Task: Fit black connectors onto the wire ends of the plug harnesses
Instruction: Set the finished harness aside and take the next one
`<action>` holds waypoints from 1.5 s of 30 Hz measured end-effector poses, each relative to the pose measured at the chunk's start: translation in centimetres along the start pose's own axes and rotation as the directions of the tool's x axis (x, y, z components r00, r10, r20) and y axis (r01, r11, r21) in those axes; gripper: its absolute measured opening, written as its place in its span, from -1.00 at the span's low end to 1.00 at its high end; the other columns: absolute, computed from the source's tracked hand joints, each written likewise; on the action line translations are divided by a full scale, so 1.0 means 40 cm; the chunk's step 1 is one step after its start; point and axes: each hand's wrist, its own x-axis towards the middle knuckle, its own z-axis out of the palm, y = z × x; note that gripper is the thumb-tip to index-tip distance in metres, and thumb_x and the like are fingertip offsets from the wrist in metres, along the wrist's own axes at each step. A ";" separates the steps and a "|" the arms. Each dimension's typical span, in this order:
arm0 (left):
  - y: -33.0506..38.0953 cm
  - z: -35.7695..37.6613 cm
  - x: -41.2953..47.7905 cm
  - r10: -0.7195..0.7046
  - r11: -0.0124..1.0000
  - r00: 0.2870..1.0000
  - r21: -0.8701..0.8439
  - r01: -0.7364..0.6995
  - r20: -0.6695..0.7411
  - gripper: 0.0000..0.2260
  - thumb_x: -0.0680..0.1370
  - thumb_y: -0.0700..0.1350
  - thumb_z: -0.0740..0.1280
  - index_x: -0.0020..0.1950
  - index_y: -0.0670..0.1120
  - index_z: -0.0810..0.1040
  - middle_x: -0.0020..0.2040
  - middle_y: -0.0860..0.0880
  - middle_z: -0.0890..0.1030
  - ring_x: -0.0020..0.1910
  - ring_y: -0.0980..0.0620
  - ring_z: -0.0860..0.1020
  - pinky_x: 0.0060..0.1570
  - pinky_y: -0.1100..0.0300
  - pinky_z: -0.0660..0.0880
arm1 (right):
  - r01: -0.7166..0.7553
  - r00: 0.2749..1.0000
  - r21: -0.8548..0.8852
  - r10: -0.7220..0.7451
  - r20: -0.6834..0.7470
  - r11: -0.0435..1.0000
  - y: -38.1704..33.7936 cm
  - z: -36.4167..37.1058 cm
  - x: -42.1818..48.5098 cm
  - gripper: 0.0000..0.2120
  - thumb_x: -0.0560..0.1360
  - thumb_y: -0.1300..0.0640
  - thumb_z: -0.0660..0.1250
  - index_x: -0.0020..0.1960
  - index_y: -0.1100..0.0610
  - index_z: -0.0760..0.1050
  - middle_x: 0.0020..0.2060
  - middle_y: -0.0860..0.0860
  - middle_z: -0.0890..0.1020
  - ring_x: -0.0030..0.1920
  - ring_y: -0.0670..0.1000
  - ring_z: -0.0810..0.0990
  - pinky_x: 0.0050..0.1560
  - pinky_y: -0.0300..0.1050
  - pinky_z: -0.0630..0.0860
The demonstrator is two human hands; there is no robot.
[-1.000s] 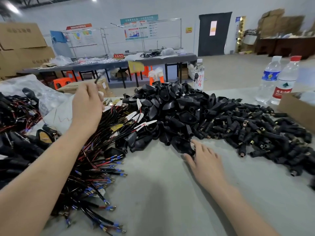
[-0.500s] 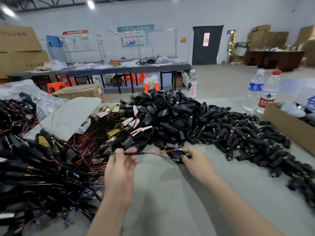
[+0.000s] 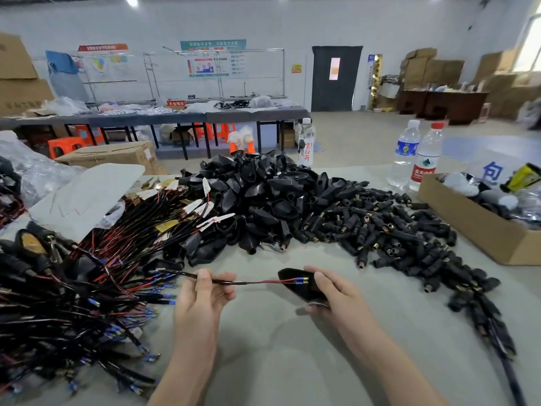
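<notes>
Grey worktable (image 3: 278, 361), box (image 3: 468, 227) of packets right of connector heap (image 3: 263, 200), left hand (image 3: 202, 300) pinching harness wire (image 3: 234, 282) lying crosswise, terminals (image 3: 301, 280) pointing right at black connector (image 3: 292, 288) gripped by right hand (image 3: 336, 291).

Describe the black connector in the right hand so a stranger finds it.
Start at the central heap of black connectors, then come nearer to the right hand. Its connector is the only one held apart from the heap, with blue-sleeved wire ends pointing into it.
</notes>
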 end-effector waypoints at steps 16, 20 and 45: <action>0.010 0.007 -0.008 -0.010 1.000 0.993 -0.020 0.013 0.119 -0.84 0.67 -0.09 0.18 0.04 -0.15 0.48 -0.24 -0.13 0.64 -0.33 0.03 0.51 -0.29 0.20 0.53 | -0.119 0.990 0.231 0.097 0.107 0.966 0.027 0.006 0.023 -0.67 0.59 0.39 0.18 0.17 0.15 0.64 0.04 0.06 0.72 0.01 0.05 0.70 0.01 -0.08 0.63; 0.012 0.003 -0.006 -0.024 0.999 0.992 -0.045 0.030 0.127 -0.84 0.67 -0.10 0.18 0.05 -0.16 0.49 -0.28 -0.12 0.60 -0.35 0.03 0.48 -0.35 0.24 0.52 | -0.116 0.990 0.242 0.092 0.107 0.963 0.027 0.006 0.020 -0.66 0.60 0.39 0.17 0.19 0.15 0.63 0.11 0.09 0.68 0.00 0.05 0.69 0.05 -0.06 0.61; -0.012 0.012 0.000 -0.098 0.993 0.989 0.075 0.090 0.111 -0.79 0.51 0.07 0.33 -0.14 -0.01 0.68 0.02 -0.06 0.68 0.02 -0.03 0.64 -0.05 0.05 0.53 | -0.099 0.969 0.397 -0.002 0.247 0.913 0.013 0.024 -0.008 -0.66 0.38 0.31 0.41 0.15 0.30 0.59 0.04 0.21 0.70 0.05 0.09 0.70 -0.06 -0.26 0.61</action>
